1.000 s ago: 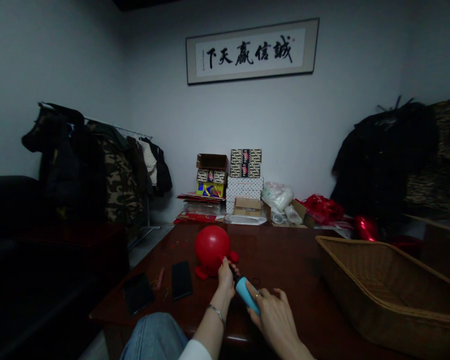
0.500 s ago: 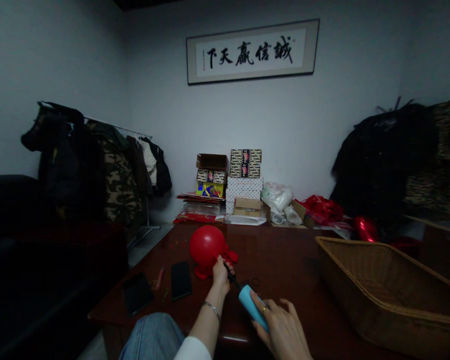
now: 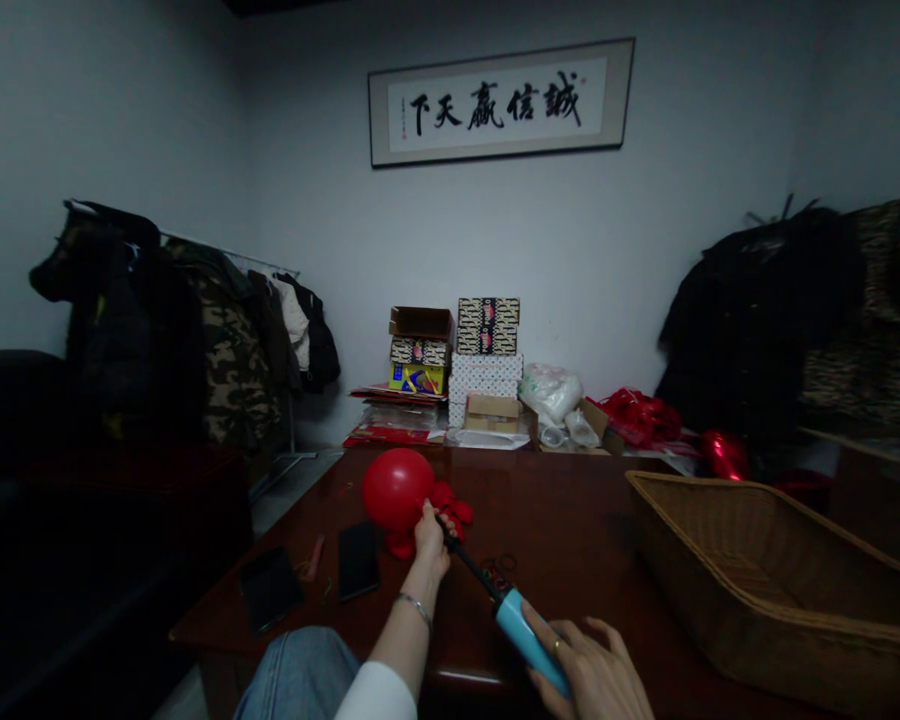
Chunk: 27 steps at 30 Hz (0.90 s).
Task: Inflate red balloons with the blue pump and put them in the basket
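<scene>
A round red balloon, partly inflated, sits at the front end of a hand pump with a light blue barrel and a black rod. My left hand is closed where the balloon's neck meets the pump's black tip; its fingers hide the joint. My right hand wraps round the blue barrel, with a ring on one finger. Behind the left hand lie limp red balloons on the dark wooden table. Beneath the black rod is a small pile of thin rubber bands.
A long wicker basket stands on the table's right. Two dark phones, one a black phone, lie at left beside a small red item. Stacked boxes are by the far wall. Coats hang on a rack.
My right hand has drawn the blue barrel back to the right, so more black rod shows. My left hand and the balloon have shifted slightly left.
</scene>
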Motion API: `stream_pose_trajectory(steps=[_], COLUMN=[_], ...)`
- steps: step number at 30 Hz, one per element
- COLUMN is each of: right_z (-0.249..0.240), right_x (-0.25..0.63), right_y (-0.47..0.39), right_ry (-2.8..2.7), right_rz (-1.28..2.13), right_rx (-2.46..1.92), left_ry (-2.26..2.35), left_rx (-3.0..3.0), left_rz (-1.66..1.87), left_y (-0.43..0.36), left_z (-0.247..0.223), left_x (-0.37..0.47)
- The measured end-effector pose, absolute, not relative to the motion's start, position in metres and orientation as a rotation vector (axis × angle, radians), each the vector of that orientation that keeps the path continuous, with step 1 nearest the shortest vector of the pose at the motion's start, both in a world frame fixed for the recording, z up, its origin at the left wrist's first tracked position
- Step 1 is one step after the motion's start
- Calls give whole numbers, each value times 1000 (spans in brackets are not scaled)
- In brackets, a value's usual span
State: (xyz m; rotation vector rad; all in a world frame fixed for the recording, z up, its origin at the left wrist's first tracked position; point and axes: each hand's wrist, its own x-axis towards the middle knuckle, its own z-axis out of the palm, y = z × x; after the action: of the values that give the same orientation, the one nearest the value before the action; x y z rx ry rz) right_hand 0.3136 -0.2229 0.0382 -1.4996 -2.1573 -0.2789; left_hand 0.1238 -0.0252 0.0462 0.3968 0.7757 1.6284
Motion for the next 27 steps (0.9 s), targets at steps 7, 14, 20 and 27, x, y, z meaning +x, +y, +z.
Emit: stream_pose_trajectory(steps=[7, 14, 20, 27], right_z=[47, 62, 67, 60], right_x=[297, 274, 260, 260], right_y=[-215, -196, -183, -191], right_ry=[-2139, -2154, -2159, -2130], right_rz=[-202, -219, -245, -283], right_rx=[-1612, -1686, -1750, -1682], left_ry=[804, 800, 803, 824], left_rx=[383, 409, 409, 405], left_rz=[1627, 1564, 1525, 1556], left_y=[-33, -46, -52, -51], left_z=[46, 44, 42, 46], left_x=[132, 143, 148, 141])
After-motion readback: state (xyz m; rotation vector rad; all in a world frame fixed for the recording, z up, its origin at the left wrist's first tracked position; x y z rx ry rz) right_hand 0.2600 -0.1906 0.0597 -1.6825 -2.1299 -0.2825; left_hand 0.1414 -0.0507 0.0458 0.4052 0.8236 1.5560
